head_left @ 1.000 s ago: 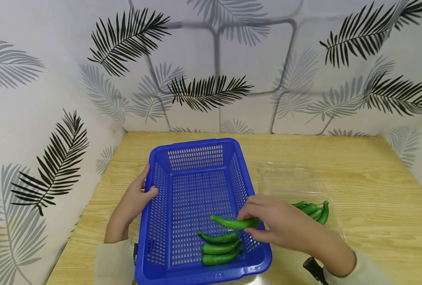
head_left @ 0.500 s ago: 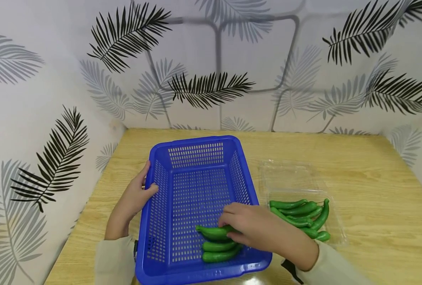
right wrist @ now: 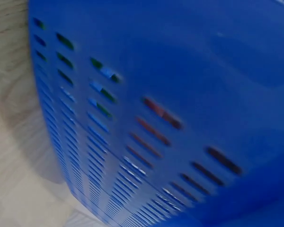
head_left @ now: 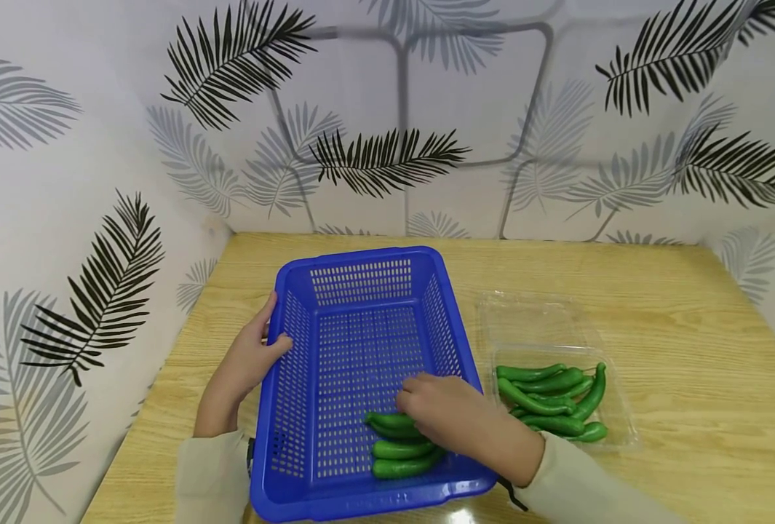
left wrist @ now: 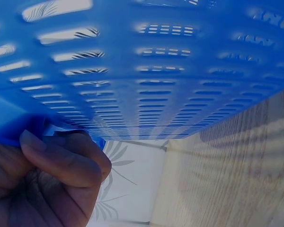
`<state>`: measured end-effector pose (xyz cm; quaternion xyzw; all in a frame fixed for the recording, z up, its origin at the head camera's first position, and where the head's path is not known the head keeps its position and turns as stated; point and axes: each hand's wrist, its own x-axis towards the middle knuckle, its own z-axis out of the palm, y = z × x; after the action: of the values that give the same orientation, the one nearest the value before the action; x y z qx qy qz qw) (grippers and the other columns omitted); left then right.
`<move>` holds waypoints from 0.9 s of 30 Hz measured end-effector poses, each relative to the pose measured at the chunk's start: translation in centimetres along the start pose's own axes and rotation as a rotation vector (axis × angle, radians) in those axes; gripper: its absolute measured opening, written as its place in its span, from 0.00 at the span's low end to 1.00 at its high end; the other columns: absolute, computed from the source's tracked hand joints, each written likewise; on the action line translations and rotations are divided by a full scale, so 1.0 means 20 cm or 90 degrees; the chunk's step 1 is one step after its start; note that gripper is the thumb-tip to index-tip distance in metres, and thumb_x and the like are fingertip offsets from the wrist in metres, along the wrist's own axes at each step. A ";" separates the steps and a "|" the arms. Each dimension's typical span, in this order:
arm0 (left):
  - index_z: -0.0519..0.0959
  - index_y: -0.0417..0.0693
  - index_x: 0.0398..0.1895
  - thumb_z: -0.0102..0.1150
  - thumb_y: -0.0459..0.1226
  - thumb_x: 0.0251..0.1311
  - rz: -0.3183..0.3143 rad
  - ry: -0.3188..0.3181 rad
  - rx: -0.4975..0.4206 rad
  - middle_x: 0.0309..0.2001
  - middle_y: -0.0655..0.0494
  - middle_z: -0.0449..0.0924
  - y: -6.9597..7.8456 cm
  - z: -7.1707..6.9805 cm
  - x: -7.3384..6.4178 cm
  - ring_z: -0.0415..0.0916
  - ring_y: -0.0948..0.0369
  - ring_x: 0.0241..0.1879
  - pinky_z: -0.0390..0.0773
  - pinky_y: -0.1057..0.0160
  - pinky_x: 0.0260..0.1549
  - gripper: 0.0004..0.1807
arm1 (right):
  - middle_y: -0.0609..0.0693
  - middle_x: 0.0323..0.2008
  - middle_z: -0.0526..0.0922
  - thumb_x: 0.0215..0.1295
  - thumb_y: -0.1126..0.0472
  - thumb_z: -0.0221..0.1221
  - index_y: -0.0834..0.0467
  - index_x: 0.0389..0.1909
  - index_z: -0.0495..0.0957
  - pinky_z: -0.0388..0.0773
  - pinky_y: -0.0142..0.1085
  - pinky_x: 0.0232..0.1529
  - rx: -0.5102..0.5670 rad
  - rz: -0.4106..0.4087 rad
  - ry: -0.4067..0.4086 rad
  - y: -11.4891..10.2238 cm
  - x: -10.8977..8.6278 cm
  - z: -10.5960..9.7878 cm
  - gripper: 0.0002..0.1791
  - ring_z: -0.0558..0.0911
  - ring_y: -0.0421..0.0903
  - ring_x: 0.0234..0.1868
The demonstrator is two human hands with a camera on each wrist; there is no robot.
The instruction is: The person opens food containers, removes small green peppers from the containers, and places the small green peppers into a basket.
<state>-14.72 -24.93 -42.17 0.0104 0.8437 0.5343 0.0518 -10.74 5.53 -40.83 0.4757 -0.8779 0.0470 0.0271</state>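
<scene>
In the head view, my left hand grips the left rim of a blue plastic basket, thumb over the edge and fingers outside. The left wrist view shows the fingers curled at that rim. My right hand reaches over the right wall into the basket's near right corner. Its curled fingers hold the right end of a green chili pepper, which lies at the top of a short row. Below it lie more green peppers, side by side. In the right wrist view, the basket wall hides the hand's fingertips.
To the right of the basket, an open clear plastic box holds several green peppers. Its clear lid lies folded back behind it. Everything stands on a wooden table against a leaf-patterned wall covering.
My right hand has carried a pepper left and down from above the basket's right wall onto the row inside. The box of peppers has come into fuller view. My left hand stays at the rim.
</scene>
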 end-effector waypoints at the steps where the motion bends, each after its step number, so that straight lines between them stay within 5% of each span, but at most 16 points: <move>1: 0.40 0.54 0.74 0.50 0.31 0.56 0.000 -0.002 -0.001 0.50 0.34 0.67 0.00 0.00 0.00 0.78 0.51 0.32 0.82 0.57 0.28 0.45 | 0.42 0.28 0.77 0.49 0.68 0.62 0.53 0.30 0.81 0.74 0.27 0.24 -0.008 0.000 -0.001 0.00 0.00 0.01 0.09 0.77 0.40 0.32; 27: 0.39 0.57 0.74 0.51 0.32 0.58 0.004 -0.010 -0.008 0.50 0.34 0.67 0.01 0.00 -0.01 0.77 0.50 0.35 0.81 0.57 0.29 0.45 | 0.43 0.26 0.77 0.52 0.69 0.60 0.52 0.28 0.81 0.75 0.30 0.21 -0.060 0.016 0.009 0.01 0.02 0.07 0.08 0.77 0.40 0.29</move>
<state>-14.61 -24.89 -42.05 0.0171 0.8399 0.5394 0.0568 -11.09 5.19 -42.16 0.4628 -0.8847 0.0096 0.0552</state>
